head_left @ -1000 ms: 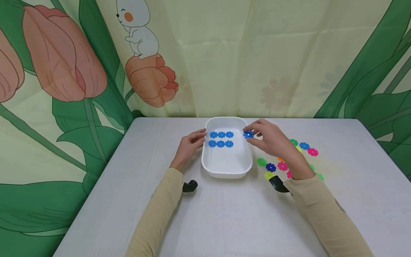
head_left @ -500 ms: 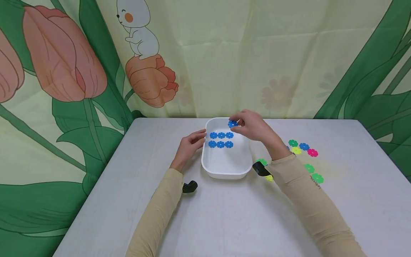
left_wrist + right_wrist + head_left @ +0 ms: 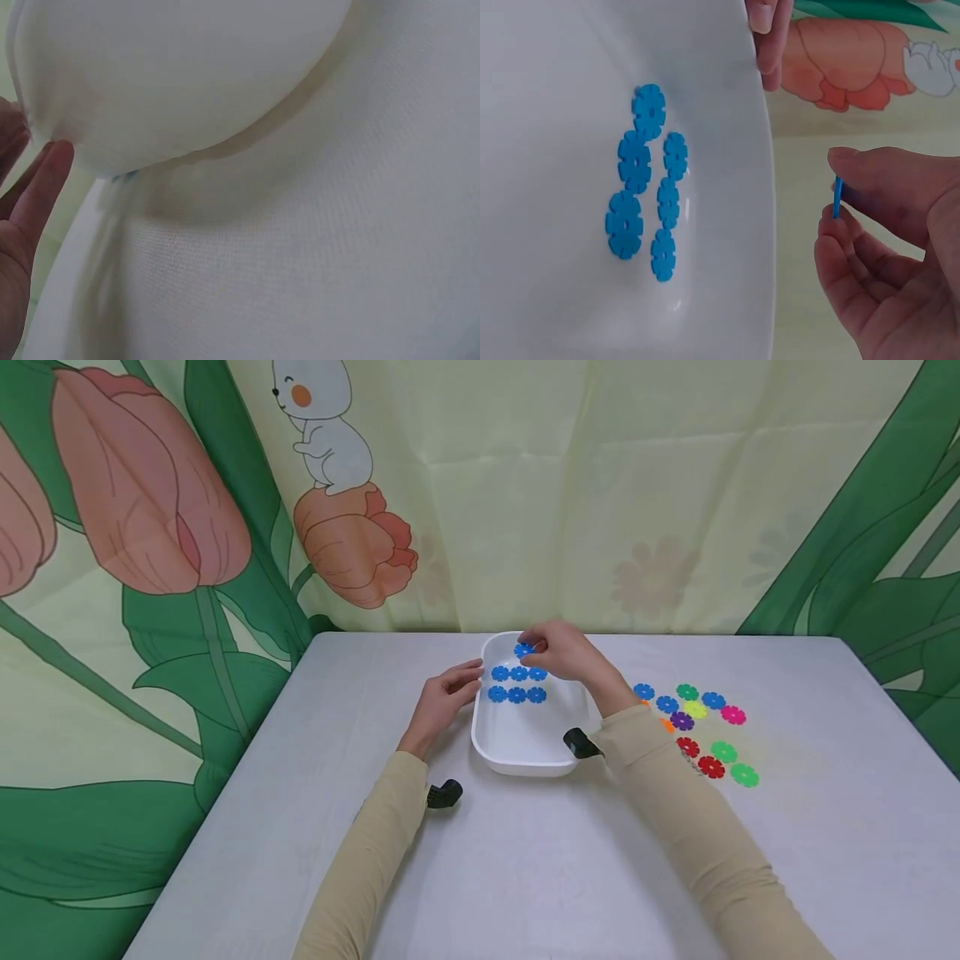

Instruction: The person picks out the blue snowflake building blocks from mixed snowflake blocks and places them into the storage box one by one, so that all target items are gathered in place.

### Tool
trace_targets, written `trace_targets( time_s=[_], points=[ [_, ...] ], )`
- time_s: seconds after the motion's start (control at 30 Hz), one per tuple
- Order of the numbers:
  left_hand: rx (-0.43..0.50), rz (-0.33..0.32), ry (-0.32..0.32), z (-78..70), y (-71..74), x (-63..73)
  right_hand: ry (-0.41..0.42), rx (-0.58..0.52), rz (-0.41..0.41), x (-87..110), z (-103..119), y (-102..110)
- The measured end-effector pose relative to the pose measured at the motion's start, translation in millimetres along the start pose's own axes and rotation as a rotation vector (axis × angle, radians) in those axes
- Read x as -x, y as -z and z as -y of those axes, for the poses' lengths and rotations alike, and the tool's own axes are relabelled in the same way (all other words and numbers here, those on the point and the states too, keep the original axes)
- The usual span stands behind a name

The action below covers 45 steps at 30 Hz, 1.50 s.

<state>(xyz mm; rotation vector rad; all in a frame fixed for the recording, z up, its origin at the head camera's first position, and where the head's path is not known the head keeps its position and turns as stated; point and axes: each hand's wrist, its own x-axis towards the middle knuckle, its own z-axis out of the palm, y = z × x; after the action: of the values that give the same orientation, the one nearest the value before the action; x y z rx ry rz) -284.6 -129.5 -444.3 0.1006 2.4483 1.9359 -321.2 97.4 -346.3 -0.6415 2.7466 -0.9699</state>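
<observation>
The right hand (image 3: 567, 653) is pinching a blue notched disc (image 3: 523, 650) between thumb and fingertips, suspending it above the far end of the white tray (image 3: 525, 741). Six matching blue discs (image 3: 517, 695) are lying inside the tray in two rows of three. The left hand (image 3: 441, 703) is touching the tray's left side, its fingers extending fairly straight. Loose coloured discs (image 3: 712, 767) are lying on the table (image 3: 487, 877) to the right, the right sleeve (image 3: 675, 802) partly blocking my view of them.
</observation>
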Motion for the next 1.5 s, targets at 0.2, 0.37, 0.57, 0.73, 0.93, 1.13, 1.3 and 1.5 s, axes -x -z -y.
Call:
trace_targets(
  time_s=[0.2, 0.37, 0.57, 0.73, 0.93, 1.13, 1.3, 1.5],
  points=[
    [-0.005, 0.0, -0.001, -0.6, 0.0, -0.6, 0.024, 0.006, 0.029, -9.0, -6, -11],
    [-0.006, 0.004, -0.003, -1.1, 0.0, -1.3, 0.021, 0.085, 0.079, -15.1, -10, -20],
    [0.001, 0.005, -0.007, -1.4, -0.3, -2.0, 0.08, 0.136, 0.129, -21.6, -9, -30],
    [0.018, 0.016, -0.034, -1.3, 0.7, -2.1, 0.147, 0.168, 0.23, -26.4, -9, -38],
    [0.046, 0.05, -0.021, -9.8, 3.1, 1.1, 0.185, 0.191, 0.362, -24.9, -7, -43],
    [0.032, 0.064, -0.03, -28.8, 4.9, 13.7, 0.186, 0.22, 0.416, -22.2, -5, -44],
    [0.018, 0.047, -0.04, -18.9, 3.8, 9.6, 0.19, 0.233, 0.438, -22.3, -8, -47],
    [0.008, 0.023, -0.045, -0.5, 2.1, -1.2, 0.169, 0.243, 0.473, -22.9, -7, -50]
  ],
)
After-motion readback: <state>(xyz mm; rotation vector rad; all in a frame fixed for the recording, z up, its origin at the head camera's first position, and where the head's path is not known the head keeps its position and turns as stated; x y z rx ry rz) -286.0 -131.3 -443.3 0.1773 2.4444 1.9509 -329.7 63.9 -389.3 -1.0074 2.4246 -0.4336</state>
